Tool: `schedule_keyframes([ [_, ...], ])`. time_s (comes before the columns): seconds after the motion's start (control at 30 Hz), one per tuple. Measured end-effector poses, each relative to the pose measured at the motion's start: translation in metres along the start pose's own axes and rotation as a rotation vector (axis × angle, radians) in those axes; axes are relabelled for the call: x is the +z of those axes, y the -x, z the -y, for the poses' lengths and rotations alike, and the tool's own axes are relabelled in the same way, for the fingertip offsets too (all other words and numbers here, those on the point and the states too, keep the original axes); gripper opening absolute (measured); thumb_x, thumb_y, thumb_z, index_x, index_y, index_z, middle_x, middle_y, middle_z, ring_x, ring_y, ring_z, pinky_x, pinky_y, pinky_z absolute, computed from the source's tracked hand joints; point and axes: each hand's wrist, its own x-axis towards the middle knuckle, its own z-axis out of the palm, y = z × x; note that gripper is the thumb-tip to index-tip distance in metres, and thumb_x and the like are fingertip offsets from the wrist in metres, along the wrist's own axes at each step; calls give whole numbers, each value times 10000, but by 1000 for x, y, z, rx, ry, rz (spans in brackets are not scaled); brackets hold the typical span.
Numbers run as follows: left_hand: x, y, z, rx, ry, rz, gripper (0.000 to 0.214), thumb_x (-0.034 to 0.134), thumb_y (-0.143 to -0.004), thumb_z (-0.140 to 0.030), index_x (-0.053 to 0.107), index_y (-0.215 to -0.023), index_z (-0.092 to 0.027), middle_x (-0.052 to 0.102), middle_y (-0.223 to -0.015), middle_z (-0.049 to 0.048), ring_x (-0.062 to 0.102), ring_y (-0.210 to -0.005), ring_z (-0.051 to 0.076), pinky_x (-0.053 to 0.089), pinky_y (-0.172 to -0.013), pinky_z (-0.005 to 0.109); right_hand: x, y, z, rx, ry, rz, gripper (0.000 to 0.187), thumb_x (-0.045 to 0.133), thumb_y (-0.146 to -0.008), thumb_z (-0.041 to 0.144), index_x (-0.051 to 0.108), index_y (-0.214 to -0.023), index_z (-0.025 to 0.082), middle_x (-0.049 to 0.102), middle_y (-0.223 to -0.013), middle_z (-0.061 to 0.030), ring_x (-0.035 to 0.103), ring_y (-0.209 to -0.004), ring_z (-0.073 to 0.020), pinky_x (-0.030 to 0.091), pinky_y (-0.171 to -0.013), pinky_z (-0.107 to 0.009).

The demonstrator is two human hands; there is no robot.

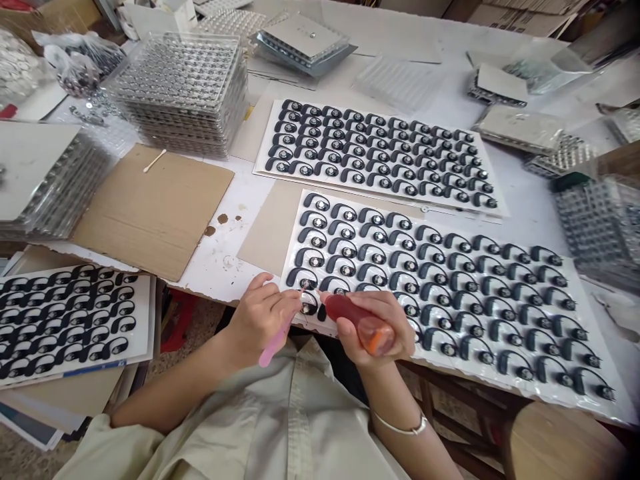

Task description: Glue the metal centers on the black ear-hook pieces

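My left hand (265,320) is closed on pink tweezers (273,345), whose flat end sticks out below the fingers. In my right hand (383,327) is a red squeeze bottle (345,312) with an orange patch at its near end, tipped so its nozzle points left. Both tools meet over the near left corner of a white sheet (295,267). Rows of black curved pieces (373,255), each with a round shiny part, cover that sheet. The pieces right under my fingertips are partly hidden.
Behind lies a second sheet of black pieces (375,143). To the left are brown cardboard (155,200) with a cotton swab (155,161), stacked clear trays (175,87) and another sheet (65,320). A wooden stool (560,440) stands at lower right; more packs (520,127) lie at right.
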Motion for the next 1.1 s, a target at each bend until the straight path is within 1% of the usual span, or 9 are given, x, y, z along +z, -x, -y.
schedule_keyframes([
  [0.13, -1, 0, 4, -34, 56, 11, 181, 513, -823, -27, 548, -909, -182, 736, -889, 29, 609, -622, 128, 461, -866, 377, 1, -1, -1, -21, -8, -4, 334, 702, -753, 259, 564, -1050, 193, 630, -778, -22, 600, -604, -158, 504, -476, -298],
  [0.43, -1, 0, 10, -54, 137, 16, 148, 551, -839, -46, 561, -898, -182, 735, -896, 20, 587, -614, 120, 454, -868, 369, 0, 0, -1, -2, -2, 0, 266, 692, -762, 288, 581, -981, 186, 630, -757, -20, 595, -597, -153, 495, -467, -290],
  [0.6, -3, -1, 14, -86, 225, 39, 133, 555, -854, -65, 566, -905, -188, 738, -913, 27, 623, -649, 123, 446, -886, 365, 0, -1, 0, 17, 12, 10, 261, 684, -767, 304, 579, -982, 201, 642, -759, -17, 591, -580, -152, 499, -460, -295],
  [0.73, -5, -3, 18, -110, 292, 56, 124, 555, -868, -83, 571, -906, -199, 742, -914, 22, 652, -684, 126, 446, -877, 350, 0, -2, 0, 0, -12, 4, 261, 698, -754, 278, 588, -968, 178, 639, -746, -29, 599, -594, -162, 496, -454, -296],
  [0.9, -6, -3, 19, -101, 314, 61, 117, 566, -874, -85, 579, -913, -194, 742, -915, 18, 661, -687, 117, 440, -869, 337, 0, 2, -3, 11, -34, -3, 325, 711, -736, 259, 581, -1027, 195, 642, -771, -20, 600, -598, -162, 504, -468, -305],
  [1.03, -6, -4, 21, -101, 343, 56, 93, 576, -883, -98, 587, -911, -186, 742, -919, 34, 673, -706, 125, 442, -866, 340, 0, 5, -5, 15, -56, 4, 402, 721, -724, 248, 558, -1089, 205, 651, -798, -18, 606, -619, -166, 510, -491, -311],
  [1.1, -5, -3, 22, -108, 354, 47, 80, 603, -876, -109, 593, -907, -183, 743, -909, 36, 677, -707, 129, 442, -865, 343, 0, 5, -6, 20, -56, 14, 392, 719, -728, 257, 558, -1082, 206, 656, -802, -20, 610, -625, -168, 511, -497, -314],
])
